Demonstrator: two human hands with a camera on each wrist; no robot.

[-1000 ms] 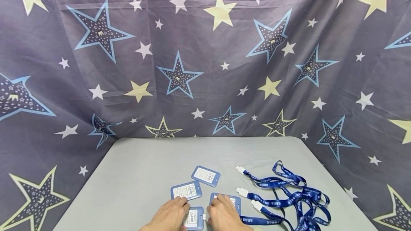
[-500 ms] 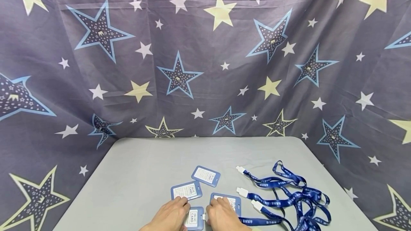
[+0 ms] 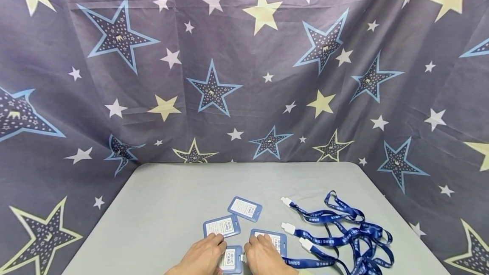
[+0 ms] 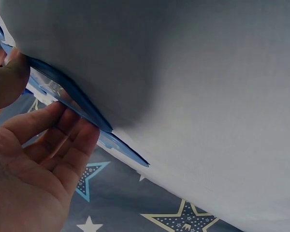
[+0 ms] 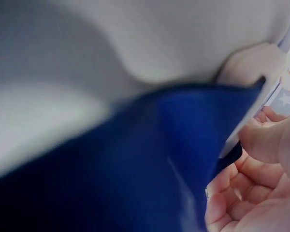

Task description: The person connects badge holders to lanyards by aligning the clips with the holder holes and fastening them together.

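At the table's near side, my left hand grips a blue ID card holder by its left part. The left wrist view shows the fingers of that hand along the holder's edge, the thumb on the opposite side. My right hand pinches the white plastic clip of a blue lanyard. In the head view the clip's white tip sits right at the slotted right end of the holder. Fingers hide most of the clip.
Two card holders, one nearer and one farther, lie beyond my hands. Another is partly under my right hand. Several tangled blue lanyards with white clips lie at right on the grey table. A starred curtain hangs behind.
My right hand has shifted very slightly left with the clip, toward the holder. The left hand keeps its grip, and the other holders and lanyards lie as before.
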